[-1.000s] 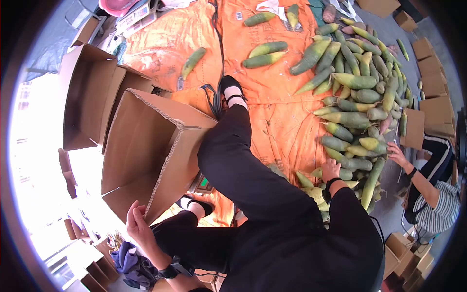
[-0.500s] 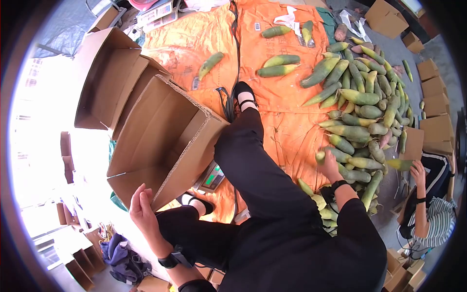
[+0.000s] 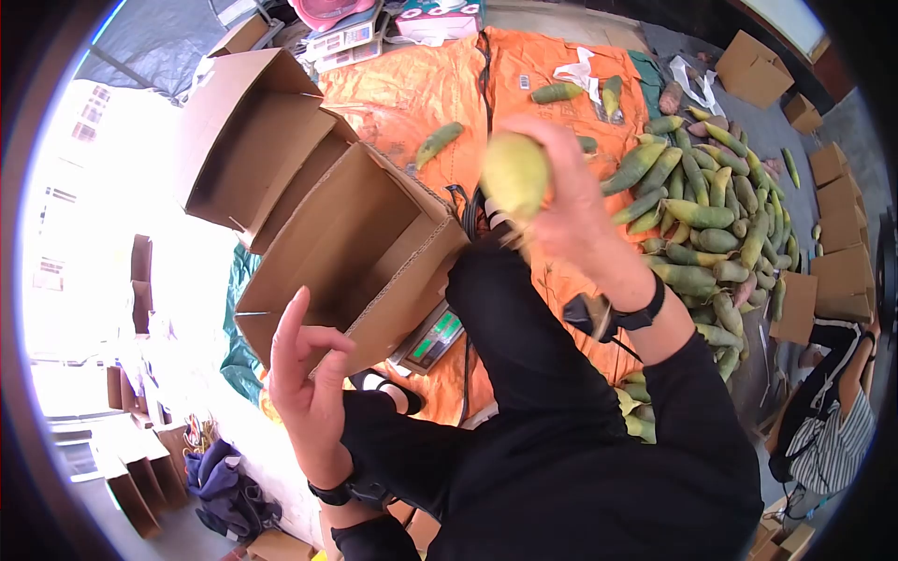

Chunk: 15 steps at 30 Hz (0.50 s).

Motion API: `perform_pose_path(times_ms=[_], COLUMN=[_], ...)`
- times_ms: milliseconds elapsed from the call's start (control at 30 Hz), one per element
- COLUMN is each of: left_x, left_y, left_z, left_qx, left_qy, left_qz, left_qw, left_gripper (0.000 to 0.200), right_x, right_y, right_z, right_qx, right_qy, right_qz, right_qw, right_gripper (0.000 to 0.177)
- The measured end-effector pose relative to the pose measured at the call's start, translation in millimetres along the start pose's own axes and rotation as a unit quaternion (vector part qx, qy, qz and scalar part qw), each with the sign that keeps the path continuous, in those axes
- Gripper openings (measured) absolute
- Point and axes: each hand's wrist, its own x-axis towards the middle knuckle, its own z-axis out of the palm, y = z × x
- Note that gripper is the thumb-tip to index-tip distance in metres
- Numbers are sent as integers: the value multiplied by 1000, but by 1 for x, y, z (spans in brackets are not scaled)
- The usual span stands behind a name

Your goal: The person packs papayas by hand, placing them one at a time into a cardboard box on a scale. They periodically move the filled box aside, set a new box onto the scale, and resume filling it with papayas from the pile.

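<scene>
My right hand (image 3: 582, 210) is raised above my knee, its fingers wrapped round a green radish (image 3: 514, 176) whose pale yellow-green end faces me; both are blurred by motion. Beside the near edge of an open cardboard box (image 3: 323, 238) is my left hand (image 3: 309, 388), fingers apart and curved, holding nothing. The box is tilted on a digital scale (image 3: 438, 337) with a lit green display. To the right, a large pile of green radishes (image 3: 716, 215) lies on and past the orange sheet (image 3: 402, 79).
Behind the box stands another open carton (image 3: 248, 140). Several loose radishes lie on the sheet, one radish (image 3: 440, 143) near the box. A dark cable (image 3: 486, 84) crosses the sheet. At the right edge another person (image 3: 842, 425) works near stacked cartons (image 3: 839, 280).
My right hand has moved left and up from the pile, carrying the radish. My left hand has shifted slightly right, its fingers spreading. The view has turned a little.
</scene>
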Motion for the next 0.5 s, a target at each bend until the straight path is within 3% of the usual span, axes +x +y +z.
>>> perform_pose_path(times_ms=[100,133,233,267,300,367,433,500], left_x=[1,4,4,7,7,7,13,20], left_y=[28,35,41,31,20,0,-19,-38], left_z=[14,9,7,-3,-12,-20,-18,-19], left_qx=[-74,-37,-13,101,102,53,-9,-50], left_qy=[45,21,75,40,35,44,37,102], left_qz=[21,28,19,71,70,12,10,-66], left_qw=[996,999,997,992,992,998,999,991], left_gripper=[70,80,75,49,49,28,27,30], right_x=[32,37,33,29,24,13,4,-2], right_y=[-38,-51,-77,-80,-82,-81,-79,-75], right_z=[40,52,96,110,122,141,153,155], right_qx=[69,74,99,99,130,154,136,113], right_qy=[8,-1,-12,-11,-42,-70,-152,-178], right_qz=[-130,-154,-196,-193,-179,-156,-117,-87], right_qw=[989,985,976,976,974,973,972,974], right_gripper=[65,62,56,56,54,52,53,49])
